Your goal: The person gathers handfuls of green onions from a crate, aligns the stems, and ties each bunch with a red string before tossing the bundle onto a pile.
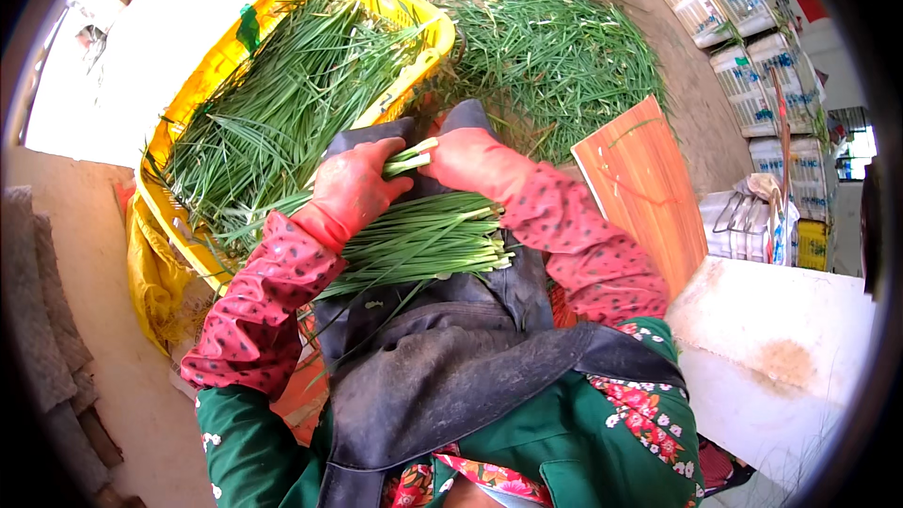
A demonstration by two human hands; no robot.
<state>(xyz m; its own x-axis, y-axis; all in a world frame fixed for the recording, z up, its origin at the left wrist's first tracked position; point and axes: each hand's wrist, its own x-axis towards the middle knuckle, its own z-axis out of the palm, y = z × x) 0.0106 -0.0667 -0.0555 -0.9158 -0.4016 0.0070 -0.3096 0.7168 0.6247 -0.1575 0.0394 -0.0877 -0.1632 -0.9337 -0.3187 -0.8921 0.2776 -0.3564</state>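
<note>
My left hand [358,187], in an orange-red rubber glove, grips a few green stalks that look like garlic chives [408,159], their pale cut ends pointing right. At those ends is my right hand [471,164], gloved the same way. Its fingertips are turned away, so I cannot tell whether they pinch a stalk. Below both hands, a larger bundle of chives [423,240] lies across the dark apron [451,346] on my lap, pale ends to the right. A yellow plastic crate [416,10] full of loose chives [282,99] stands at the upper left.
Loose green trimmings [557,63] are heaped on the floor beyond my right hand. A wood-grain board [649,183] leans at the right, near a white block-like surface [769,331]. White crates [762,70] are stacked at the far right. A yellow sack [152,261] hangs by the crate.
</note>
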